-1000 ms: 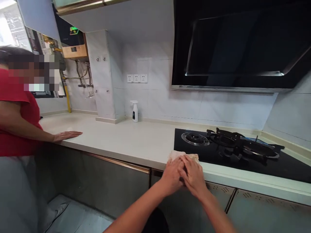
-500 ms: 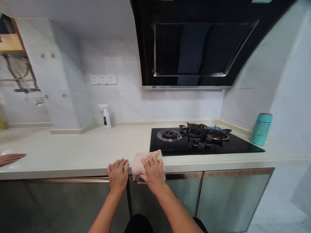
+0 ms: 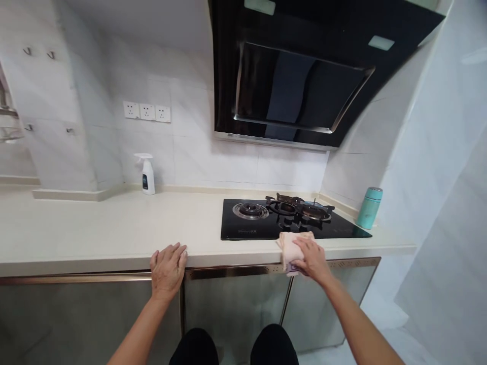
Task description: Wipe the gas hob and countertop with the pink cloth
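Observation:
My right hand (image 3: 312,257) grips a folded pale pink cloth (image 3: 291,251) and presses it against the front edge of the counter (image 3: 182,218). Part of the cloth lies on the countertop just in front of the black gas stove (image 3: 247,230), and the rest hangs down over the edge. My left hand (image 3: 168,268) rests on the counter's edge further left, fingers laid over the top, holding nothing.
A white spray bottle (image 3: 148,177) stands at the back wall. Right of the stove is a turquoise flask (image 3: 369,209). A black range hood (image 3: 297,96) overhangs the stove. Glass-fronted cabinets (image 3: 236,299) run below the counter.
My right hand has slid the cloth rightward along the counter's edge, away from my left hand. My left hand stays on the edge. The view has turned to the right.

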Tool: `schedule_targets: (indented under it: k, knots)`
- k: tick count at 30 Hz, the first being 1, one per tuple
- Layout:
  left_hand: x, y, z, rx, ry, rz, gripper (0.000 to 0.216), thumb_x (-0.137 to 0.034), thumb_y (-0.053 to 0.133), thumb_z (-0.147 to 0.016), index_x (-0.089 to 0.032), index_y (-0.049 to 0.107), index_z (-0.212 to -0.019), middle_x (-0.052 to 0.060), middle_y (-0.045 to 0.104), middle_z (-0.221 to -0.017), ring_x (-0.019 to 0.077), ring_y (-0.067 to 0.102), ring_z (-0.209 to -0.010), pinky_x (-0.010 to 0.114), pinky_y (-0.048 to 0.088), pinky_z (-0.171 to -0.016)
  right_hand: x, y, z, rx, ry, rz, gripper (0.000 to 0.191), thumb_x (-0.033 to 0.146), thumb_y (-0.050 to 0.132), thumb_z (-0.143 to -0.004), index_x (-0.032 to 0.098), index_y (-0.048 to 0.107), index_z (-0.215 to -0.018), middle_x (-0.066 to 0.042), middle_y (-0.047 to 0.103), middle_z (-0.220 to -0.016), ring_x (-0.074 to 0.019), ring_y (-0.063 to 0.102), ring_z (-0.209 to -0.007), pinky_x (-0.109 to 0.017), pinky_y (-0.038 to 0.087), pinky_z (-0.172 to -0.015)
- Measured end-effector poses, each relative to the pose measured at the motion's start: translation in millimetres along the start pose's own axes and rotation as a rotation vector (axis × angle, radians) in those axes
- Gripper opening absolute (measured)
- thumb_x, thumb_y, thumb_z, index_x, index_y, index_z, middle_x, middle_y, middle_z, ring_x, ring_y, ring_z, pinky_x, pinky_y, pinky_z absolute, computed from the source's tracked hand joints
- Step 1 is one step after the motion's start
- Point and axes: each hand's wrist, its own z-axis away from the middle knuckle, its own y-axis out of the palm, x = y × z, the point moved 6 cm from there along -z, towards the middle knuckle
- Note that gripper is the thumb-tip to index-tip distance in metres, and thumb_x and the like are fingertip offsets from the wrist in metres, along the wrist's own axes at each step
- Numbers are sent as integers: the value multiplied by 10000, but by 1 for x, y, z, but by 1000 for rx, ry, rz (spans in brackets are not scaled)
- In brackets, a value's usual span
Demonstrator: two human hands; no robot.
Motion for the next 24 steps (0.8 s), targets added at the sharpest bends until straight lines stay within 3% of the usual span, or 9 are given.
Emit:
schedule_targets:
  k: [2, 5, 8, 10, 13, 17, 21, 24]
  knots:
    - [-1, 1, 0, 3, -12, 31, 370, -377, 427, -1005, -252, 755, -1121, 104, 761, -1242, 319, 636, -1214, 551, 312, -1158, -28, -23, -2, 7, 57, -16, 496, 360, 723, -784, 244, 696, -1266, -115, 638, -1412, -340, 538, -1300, -511, 374, -1067]
    - [-2, 2, 1, -14, -34, 30, 391, -380, 404, -1012, -236, 751, -1121, 114, 759, -1241, 325, 632, -1214, 553, 306, -1161, -45, -45, -9, -2, 146, -65, 473, 403, 629, -791, 198, 717, -1207, -135, 706, -1288, -330, 622, -1188, -462, 466, -963]
    - [-3, 5, 2, -41, -59, -5, 382, -370, 407, -1008, -234, 749, -1110, 109, 762, -1228, 321, 630, -1210, 550, 297, -1168, -34, -47, -21, -2, 207, -138, 487, 497, 509, -850, 160, 719, -1132, -123, 768, -1027, -283, 710, -903, -382, 531, -767]
    - [-3, 6, 4, -48, -51, -3, 366, -361, 422, -1004, -234, 749, -1111, 105, 764, -1225, 322, 630, -1210, 551, 301, -1165, -15, -39, -33, -5, 207, -191, 510, 544, 482, -859, 156, 714, -1097, -102, 769, -937, -262, 711, -811, -359, 541, -717]
    - [-3, 5, 7, -70, -1, 1, 352, -351, 438, -1011, -227, 746, -1132, 104, 767, -1219, 321, 641, -1193, 543, 320, -1146, 18, -24, -65, -67, 183, -250, 569, 560, 506, -842, 152, 670, -1203, -111, 757, -1080, -267, 707, -942, -368, 554, -827]
    - [-3, -1, 10, -115, 72, -38, 332, -330, 449, -1027, -216, 736, -1149, 103, 769, -1209, 308, 655, -1165, 518, 326, -1128, 52, -4, -129, -179, 187, -273, 699, 525, 475, -876, 165, 472, -1475, -118, 615, -1414, -253, 614, -1225, -360, 498, -1023]
    - [-3, -2, 12, -175, 147, -74, 291, -295, 477, -1018, -218, 724, -1151, 97, 777, -1178, 297, 663, -1131, 498, 322, -1120, 59, 17, -191, -216, 252, -200, 716, 384, 399, -925, 161, 308, -1600, -136, 451, -1569, -239, 491, -1384, -354, 420, -1128]
    - [0, 0, 16, -237, 178, -102, 263, -268, 496, -997, -229, 714, -1138, 96, 778, -1129, 291, 662, -1098, 498, 304, -1131, 49, 41, -213, -167, 342, -93, 680, 297, 368, -943, 244, 318, -1619, -123, 398, -1600, -282, 474, -1395, -430, 417, -1122]
